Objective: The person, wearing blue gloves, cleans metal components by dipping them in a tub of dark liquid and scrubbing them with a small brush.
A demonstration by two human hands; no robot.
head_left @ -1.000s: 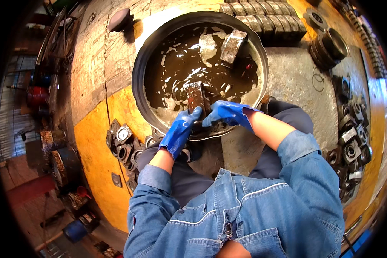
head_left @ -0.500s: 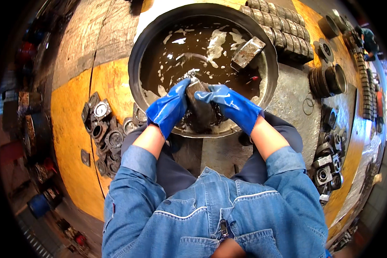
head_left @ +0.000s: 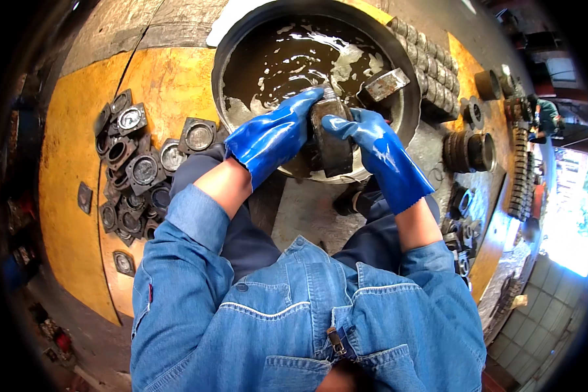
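Observation:
Both my hands wear long blue rubber gloves and hold one dark, wet metal block (head_left: pixel 334 140) between them. The block is tilted up over the near edge of a large round basin (head_left: pixel 408 114) of brown, foamy liquid. My left hand (head_left: pixel 277 130) grips its left side, with the fingers reaching toward the top end. My right hand (head_left: pixel 372 137) closes on its right side, with the thumb across the face turned to me. A second metal block (head_left: pixel 383 86) with a rusty, pale face rests at the basin's right side, partly above the liquid.
Left of me, a pile of square metal parts with round openings (head_left: pixel 144 170) lies on a yellow board (head_left: pixel 68 150). Rows of stacked metal parts (head_left: pixel 438 72) stand beyond the basin, right. Metal rings (head_left: pixel 467 151) and more parts lie rightward. Another person (head_left: pixel 547 117) is at far right.
The held block has come up out of the basin toward me, and more of its dark face shows. Both hands keep their hold. The whole view has shifted somewhat.

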